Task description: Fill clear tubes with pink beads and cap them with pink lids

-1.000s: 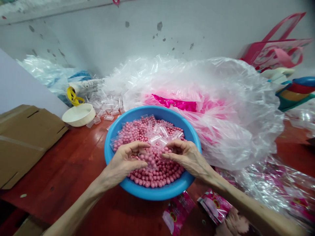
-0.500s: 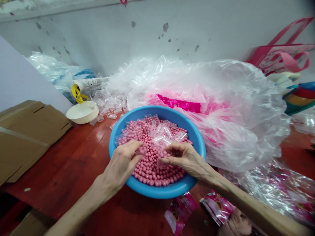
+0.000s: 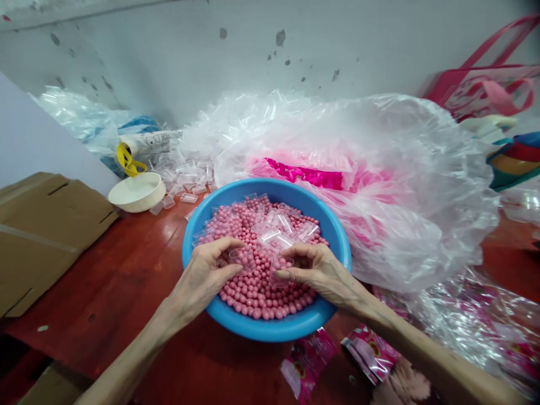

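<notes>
A blue basin (image 3: 270, 332) holds many small pink balls (image 3: 265, 301), with several clear plastic containers (image 3: 276, 233) lying on top of them. Over the left part of the basin, my left hand (image 3: 213, 267) pinches a small clear plastic container (image 3: 242, 257) between thumb and fingers. On the right, my right hand (image 3: 314, 267) grips another clear container (image 3: 282, 264) with pink balls showing in it. The two held containers are a short way apart, just above the balls. Filled-looking containers sit along the basin's left inner side.
Behind the basin lies a big translucent plastic bag (image 3: 422, 185) with pink material. Loose clear containers (image 3: 185, 177), a white round lid (image 3: 137, 193) and a yellow ring (image 3: 129, 160) are at the left back, near cardboard (image 3: 50, 236). Pink packets (image 3: 310, 363) lie in front.
My left hand has turned slightly, and the clear container in it shows more plainly. My right hand keeps its hold on its container. The view has shifted a little.
</notes>
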A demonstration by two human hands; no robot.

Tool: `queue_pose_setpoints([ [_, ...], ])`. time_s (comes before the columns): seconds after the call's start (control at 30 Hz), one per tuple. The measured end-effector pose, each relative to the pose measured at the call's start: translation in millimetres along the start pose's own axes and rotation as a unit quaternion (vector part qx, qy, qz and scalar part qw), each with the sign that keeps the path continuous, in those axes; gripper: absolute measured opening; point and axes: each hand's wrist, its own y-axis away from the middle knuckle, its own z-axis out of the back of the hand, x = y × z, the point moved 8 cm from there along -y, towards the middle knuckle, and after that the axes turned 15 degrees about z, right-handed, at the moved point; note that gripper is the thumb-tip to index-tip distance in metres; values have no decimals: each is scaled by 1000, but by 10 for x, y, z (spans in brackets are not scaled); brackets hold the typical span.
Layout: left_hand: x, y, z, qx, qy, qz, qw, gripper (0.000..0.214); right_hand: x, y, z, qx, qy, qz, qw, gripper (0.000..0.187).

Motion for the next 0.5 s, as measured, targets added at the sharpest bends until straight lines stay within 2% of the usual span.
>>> queue_pose_setpoints([
  [0.07, -32, 9, 13, -8, -21, -22, 1000, 27, -12, 1, -2, -2, -9, -2, 1000, 20],
  [0.13, -134, 32, -11, -25, -93, -74, 993, 24, -30, 4, -7, -6, -28, -2, 1000, 20],
  [0.23, -246, 55, -255, -15, -290, -135, 947, 23, -59, 11, 14, -29, -54, 3, 998, 22],
  [0.3, -236, 69, -512, 31, -398, -168, 901, 27, -72, 18, 65, -60, -48, 14, 997, 25],
  [0.37, -256, 118, -721, 71, -426, -231, 872, 30, -71, 28, 126, -94, -29, 32, 995, 27],
  [0.43, -284, 179, -857, 132, -399, -284, 861, 32, -68, 43, 178, -123, -13, 44, 991, 28],
  [0.5, -306, 198, -894, 192, -369, -293, 861, 29, -74, 59, 219, -148, -12, 44, 988, 30],
])
